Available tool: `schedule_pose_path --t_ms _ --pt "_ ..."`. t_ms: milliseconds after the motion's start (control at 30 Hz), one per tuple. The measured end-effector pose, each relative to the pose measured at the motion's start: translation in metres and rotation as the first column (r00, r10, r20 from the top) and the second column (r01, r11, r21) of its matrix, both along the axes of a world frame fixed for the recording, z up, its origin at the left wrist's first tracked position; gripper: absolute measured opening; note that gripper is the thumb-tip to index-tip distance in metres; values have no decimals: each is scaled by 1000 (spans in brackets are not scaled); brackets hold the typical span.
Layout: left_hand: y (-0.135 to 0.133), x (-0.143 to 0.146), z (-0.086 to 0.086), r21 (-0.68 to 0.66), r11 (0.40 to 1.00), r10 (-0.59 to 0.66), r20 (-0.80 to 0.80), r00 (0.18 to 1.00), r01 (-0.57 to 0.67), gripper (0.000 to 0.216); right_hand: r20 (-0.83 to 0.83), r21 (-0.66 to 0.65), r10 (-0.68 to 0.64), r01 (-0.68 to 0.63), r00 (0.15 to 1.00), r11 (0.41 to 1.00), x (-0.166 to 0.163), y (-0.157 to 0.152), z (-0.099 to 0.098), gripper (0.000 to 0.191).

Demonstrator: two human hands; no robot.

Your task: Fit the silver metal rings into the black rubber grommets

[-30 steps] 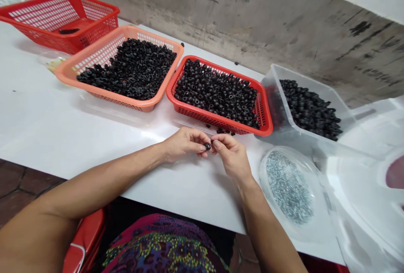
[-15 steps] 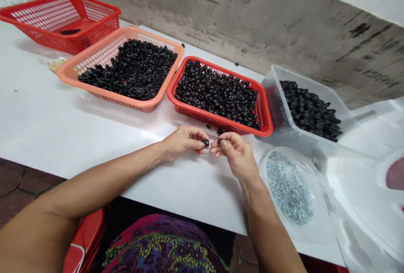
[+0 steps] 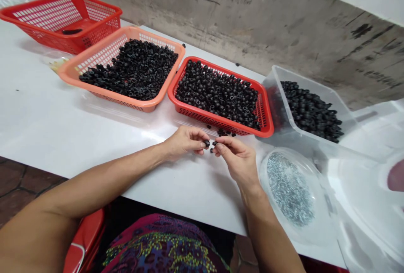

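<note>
Both hands are held over the white table, on the near side of the filled red basket and apart from it. A rounded black piece is pinched between the thumb and forefinger of the left hand. A smaller black piece is pinched at the thumb and forefinger of the right hand; the two pieces are near each other, with a narrow gap between. A third dark piece shows just below the right fingertips; whether it is gripped or merely touched cannot be told.

For good control, each piece should be gripped by its sides, with the facing ends left clear of the fingertips. The left grip is best treated as the steady support, and fine alignment is best made with the right. Light pressure is advised, since small rounded pieces may slip or roll. The third piece should be secured against the lower fingers so that it is not dropped among the loose black pieces lying at the basket's near edge.

The rounded piece is dark and slightly glossy, with a bright spot; whether this is a hole or a reflection cannot be told. The smaller piece is partly covered by the fingertips, so its full outline is not shown. Ring-like openings are seen on many black parts inside the filled red basket.
</note>
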State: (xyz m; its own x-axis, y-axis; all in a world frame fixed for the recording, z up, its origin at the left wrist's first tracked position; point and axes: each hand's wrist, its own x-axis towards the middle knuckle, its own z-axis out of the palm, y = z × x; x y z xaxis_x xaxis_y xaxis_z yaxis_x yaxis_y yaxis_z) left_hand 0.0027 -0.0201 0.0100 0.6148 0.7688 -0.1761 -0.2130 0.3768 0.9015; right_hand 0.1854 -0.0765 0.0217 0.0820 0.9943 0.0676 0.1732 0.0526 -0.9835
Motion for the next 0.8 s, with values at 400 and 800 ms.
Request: schedule_pose_path --t_ms 400,800 --pt "-3 2 -3 103 994 27 -43 999 -22 12 337 143 -26 -24 941 989 -7 -3 1 9" --pt "-9 2 -7 597 798 128 -302 945 83 17 588 290 -77 -121 805 949 -10 -6 1 15"
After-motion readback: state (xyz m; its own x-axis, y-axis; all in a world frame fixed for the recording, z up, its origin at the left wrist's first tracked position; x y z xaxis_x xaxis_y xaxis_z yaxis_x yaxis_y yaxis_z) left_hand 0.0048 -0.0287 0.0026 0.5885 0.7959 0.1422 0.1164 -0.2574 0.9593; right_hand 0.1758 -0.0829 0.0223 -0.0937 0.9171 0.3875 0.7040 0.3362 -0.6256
